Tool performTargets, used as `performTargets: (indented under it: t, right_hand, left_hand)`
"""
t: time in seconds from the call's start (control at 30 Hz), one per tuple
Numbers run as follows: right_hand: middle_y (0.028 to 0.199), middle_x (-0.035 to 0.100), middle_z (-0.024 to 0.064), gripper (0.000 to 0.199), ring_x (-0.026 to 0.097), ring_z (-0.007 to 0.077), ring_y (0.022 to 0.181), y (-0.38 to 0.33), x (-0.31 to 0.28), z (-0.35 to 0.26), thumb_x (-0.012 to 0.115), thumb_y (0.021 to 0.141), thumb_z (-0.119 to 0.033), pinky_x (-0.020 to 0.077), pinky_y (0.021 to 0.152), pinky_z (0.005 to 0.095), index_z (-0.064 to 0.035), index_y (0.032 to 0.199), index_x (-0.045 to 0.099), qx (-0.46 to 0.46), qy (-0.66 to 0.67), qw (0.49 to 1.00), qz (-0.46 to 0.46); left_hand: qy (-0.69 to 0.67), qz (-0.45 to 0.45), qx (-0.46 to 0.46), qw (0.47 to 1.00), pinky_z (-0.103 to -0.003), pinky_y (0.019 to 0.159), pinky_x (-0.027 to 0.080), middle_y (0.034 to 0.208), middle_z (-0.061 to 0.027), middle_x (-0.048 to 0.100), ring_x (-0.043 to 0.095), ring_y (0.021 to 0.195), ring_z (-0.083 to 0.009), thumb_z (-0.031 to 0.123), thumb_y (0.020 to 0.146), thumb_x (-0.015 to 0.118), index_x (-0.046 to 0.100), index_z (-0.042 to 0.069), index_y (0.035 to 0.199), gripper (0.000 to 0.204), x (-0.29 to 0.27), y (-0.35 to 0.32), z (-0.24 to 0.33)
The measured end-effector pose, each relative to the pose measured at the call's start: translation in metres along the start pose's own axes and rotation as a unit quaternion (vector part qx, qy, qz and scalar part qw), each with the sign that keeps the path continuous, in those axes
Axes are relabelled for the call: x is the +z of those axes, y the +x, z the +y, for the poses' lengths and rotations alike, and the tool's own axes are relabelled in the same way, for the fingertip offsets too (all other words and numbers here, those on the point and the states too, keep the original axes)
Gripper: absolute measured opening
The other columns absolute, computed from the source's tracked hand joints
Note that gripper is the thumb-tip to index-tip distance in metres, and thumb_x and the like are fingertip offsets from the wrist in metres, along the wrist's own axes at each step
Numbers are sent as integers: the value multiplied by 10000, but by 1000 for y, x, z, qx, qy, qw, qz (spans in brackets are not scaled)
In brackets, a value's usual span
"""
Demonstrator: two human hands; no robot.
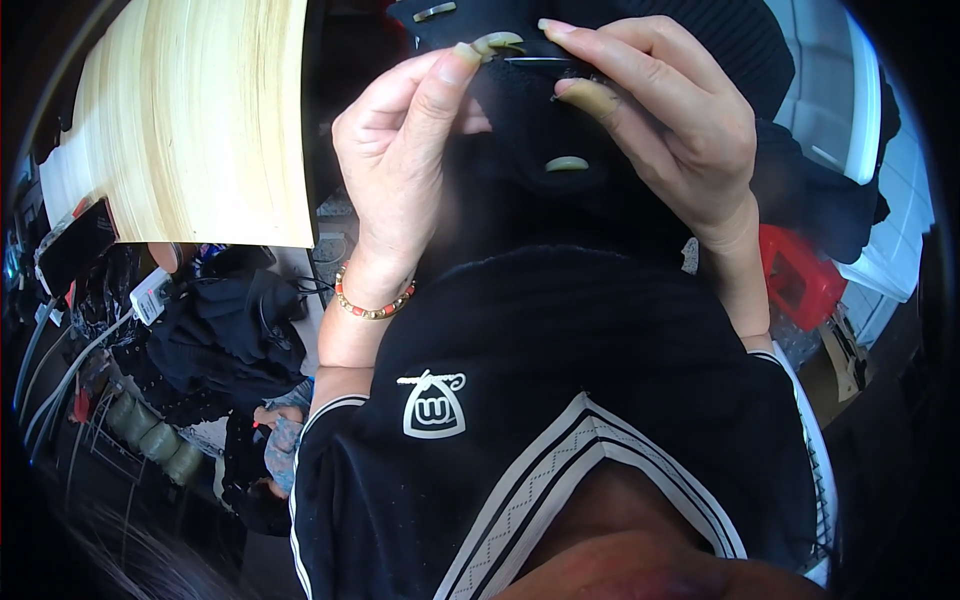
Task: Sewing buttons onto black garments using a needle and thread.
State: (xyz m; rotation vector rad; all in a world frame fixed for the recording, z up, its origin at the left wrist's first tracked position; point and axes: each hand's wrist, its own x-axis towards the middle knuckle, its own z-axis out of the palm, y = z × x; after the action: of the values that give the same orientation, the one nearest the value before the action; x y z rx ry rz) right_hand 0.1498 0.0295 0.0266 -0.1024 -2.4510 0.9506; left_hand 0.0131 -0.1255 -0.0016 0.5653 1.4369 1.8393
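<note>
A black knitted garment with pale oblong toggle buttons is held up close in front of me. My left hand pinches its upper edge between thumb and fingertips beside a toggle. My right hand grips the same edge from the right, fingers curled over the fabric and a thin dark strip. On my left wrist sits a beaded bracelet. Below the hands is my black top with white trim.
A pale wooden tabletop fills the upper left. Dark clothes, white cables and a power strip lie lower left. To the right stand a red crate and a white panel.
</note>
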Motion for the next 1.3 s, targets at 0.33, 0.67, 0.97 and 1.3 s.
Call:
performTargets:
  t: [0.33,0.67,0.97,1.3]
  right_hand:
    - [973,670,98,384,641,153,784,-5,4,5,764,777,-39,525,650,226,5,1148,679,-30,-64,997,29]
    - [940,678,86,402,651,178,800,-3,6,7,782,741,-23,550,673,244,-13,1133,693,-93,-154,983,33]
    - [925,679,82,395,651,183,798,-4,8,7,782,739,-18,546,674,247,-15,1125,700,-96,-171,980,38]
    - [959,677,100,331,646,182,833,-3,-5,5,733,811,-22,513,717,240,-3,1138,682,1,-24,1000,-14]
  left_hand:
    - [-44,-6,-51,998,-189,610,516,740,-30,661,607,632,-60,174,937,672,717,-14,1020,210,0,0,3]
    - [-35,-13,-69,997,-208,622,549,797,-46,684,623,650,-68,173,940,665,714,-17,1033,217,-2,3,3]
    - [-35,-20,-55,998,-218,626,558,824,-55,694,631,665,-71,169,943,659,711,-18,1045,219,-3,2,2]
    - [-65,-17,-32,997,-217,652,555,809,-43,688,632,668,-68,177,966,627,698,-9,1064,222,-10,7,-2]
